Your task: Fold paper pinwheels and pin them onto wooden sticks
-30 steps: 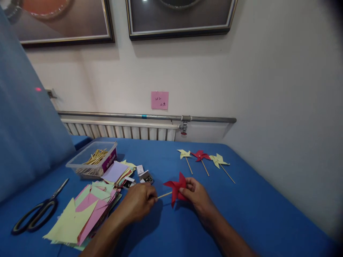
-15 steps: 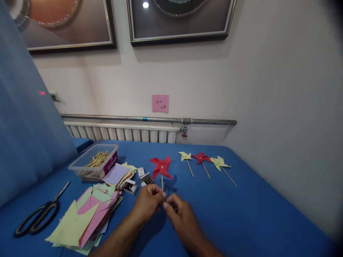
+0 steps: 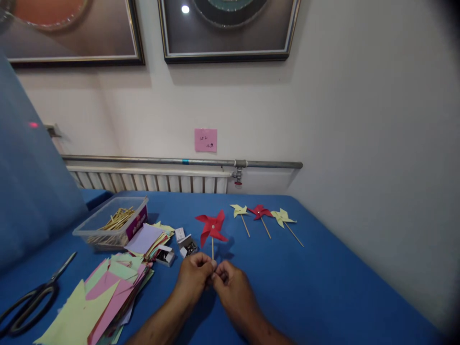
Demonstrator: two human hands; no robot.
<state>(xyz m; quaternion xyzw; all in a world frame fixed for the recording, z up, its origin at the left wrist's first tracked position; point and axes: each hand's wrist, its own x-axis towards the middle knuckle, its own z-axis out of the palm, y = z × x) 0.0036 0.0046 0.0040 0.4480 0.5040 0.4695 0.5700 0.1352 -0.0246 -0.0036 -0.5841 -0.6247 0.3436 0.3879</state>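
Note:
My left hand (image 3: pixel 194 277) and my right hand (image 3: pixel 230 283) meet over the blue table (image 3: pixel 323 287), fingers pinched together on the thin wooden stick of a red paper pinwheel (image 3: pixel 212 227). The pinwheel stands upright above my fingertips, its face towards me. Three finished pinwheels lie flat beyond it: a yellow one (image 3: pixel 239 210), a red one (image 3: pixel 260 211) and another yellow one (image 3: pixel 282 216).
A clear plastic box of wooden sticks (image 3: pixel 111 223) sits at the left, with stacks of coloured paper (image 3: pixel 108 287) in front of it, small pin boxes (image 3: pixel 187 244) and black scissors (image 3: pixel 30 297). A radiator (image 3: pixel 151 179) and the wall bound the table's far side.
The pinwheel went from lying sideways between my hands to standing upright on its stick. My right hand left the paper blades and joined the left at the stick's lower end.

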